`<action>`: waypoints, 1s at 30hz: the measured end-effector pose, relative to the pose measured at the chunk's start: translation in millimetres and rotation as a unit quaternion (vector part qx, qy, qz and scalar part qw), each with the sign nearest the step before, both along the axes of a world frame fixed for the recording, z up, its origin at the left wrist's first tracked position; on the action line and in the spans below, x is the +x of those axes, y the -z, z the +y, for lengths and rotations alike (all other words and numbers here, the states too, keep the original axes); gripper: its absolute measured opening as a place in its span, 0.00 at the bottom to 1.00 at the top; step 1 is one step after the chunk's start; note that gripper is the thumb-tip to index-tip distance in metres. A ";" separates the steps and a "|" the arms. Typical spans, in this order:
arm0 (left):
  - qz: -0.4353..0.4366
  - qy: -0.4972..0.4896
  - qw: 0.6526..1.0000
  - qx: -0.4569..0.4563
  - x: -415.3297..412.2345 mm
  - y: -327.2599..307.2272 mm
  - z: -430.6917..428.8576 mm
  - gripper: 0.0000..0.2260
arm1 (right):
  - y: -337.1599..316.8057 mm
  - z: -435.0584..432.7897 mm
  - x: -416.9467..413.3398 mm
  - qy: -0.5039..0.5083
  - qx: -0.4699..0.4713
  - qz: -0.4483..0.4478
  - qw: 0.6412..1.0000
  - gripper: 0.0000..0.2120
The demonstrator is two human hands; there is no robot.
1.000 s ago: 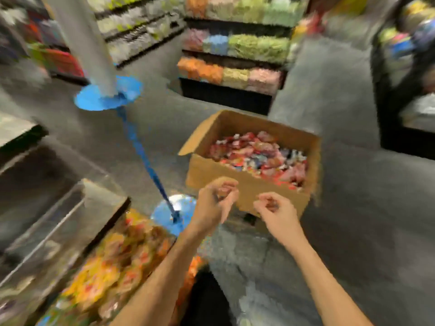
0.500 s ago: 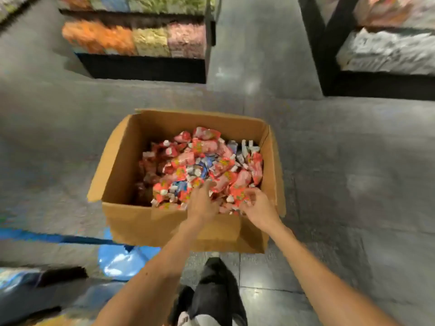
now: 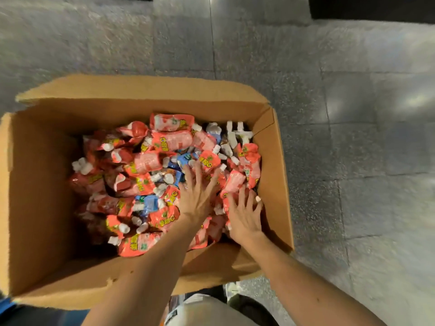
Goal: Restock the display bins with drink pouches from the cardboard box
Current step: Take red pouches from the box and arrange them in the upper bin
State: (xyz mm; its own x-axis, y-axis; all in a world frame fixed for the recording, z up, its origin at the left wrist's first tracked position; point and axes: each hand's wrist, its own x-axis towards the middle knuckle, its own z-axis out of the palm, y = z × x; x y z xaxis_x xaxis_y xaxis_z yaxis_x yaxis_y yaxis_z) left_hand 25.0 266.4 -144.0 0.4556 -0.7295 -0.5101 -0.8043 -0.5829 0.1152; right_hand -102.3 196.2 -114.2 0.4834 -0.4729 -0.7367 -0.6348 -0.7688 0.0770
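An open cardboard box (image 3: 40,184) sits on the floor below me, filled with several red drink pouches (image 3: 164,142) with white caps and a few blue ones. My left hand (image 3: 197,196) lies flat on the heap near the middle right, fingers spread and straight. My right hand (image 3: 244,215) rests on the pouches by the box's right wall, fingers spread over a red pouch. Neither hand has closed around a pouch. The display bins are out of view.
Grey tiled floor (image 3: 353,137) surrounds the box. The dark base of a shelf unit (image 3: 372,8) runs along the top right. My legs and a shoe (image 3: 233,290) show below the box's near wall. A blue patch (image 3: 7,304) lies at the bottom left.
My view swung from the bins down over the box. Both hands moved from in front of the box down into it and spread out on the pouches.
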 end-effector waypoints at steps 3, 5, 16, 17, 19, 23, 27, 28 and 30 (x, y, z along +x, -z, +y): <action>0.000 -0.005 0.999 -0.041 -1.4 5.5 -1.4 0.36 | 3.6 3.1 2.0 0.000 -0.012 0.007 1.000 0.50; 0.004 -0.005 0.998 -0.057 -2.6 6.4 -0.3 0.28 | 4.4 2.8 1.1 -0.002 -0.014 0.004 1.000 0.48; 0.131 -0.189 0.951 -0.205 5.8 -38.8 39.2 0.27 | -47.8 -12.0 8.6 0.130 0.092 -0.128 0.979 0.29; 0.152 -0.221 0.936 -0.226 7.8 -47.6 43.3 0.26 | -52.8 -11.8 8.0 0.157 0.111 -0.143 0.971 0.29; 0.202 -0.288 0.902 -0.251 10.2 -64.7 50.3 0.26 | -65.9 -11.3 8.8 0.217 0.146 -0.179 0.948 0.31; 0.249 -0.395 0.826 -0.315 14.1 -96.7 65.0 0.24 | -97.2 -9.4 15.4 0.289 0.238 -0.251 0.893 0.35; 0.244 -0.474 0.760 -0.371 18.3 -136.5 89.2 0.11 | -127.5 -11.3 22.2 0.326 0.302 -0.293 0.847 0.35; 0.249 -0.490 0.741 -0.385 18.6 -145.1 94.7 0.09 | -134.1 -11.7 26.0 0.327 0.308 -0.301 0.841 0.34; 0.286 -0.520 0.692 -0.411 16.7 -161.9 105.7 0.06 | -145.7 -11.1 36.6 0.335 0.331 -0.317 0.823 0.30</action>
State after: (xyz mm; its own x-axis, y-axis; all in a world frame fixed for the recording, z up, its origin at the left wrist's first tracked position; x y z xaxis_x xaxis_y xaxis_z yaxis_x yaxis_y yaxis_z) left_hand 41.8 372.1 17.8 0.8477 -0.3091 -0.4311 0.3153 -0.3599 0.8781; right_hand -65.7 185.1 31.5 0.6636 -0.3861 -0.6407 -0.6849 0.0309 -0.7280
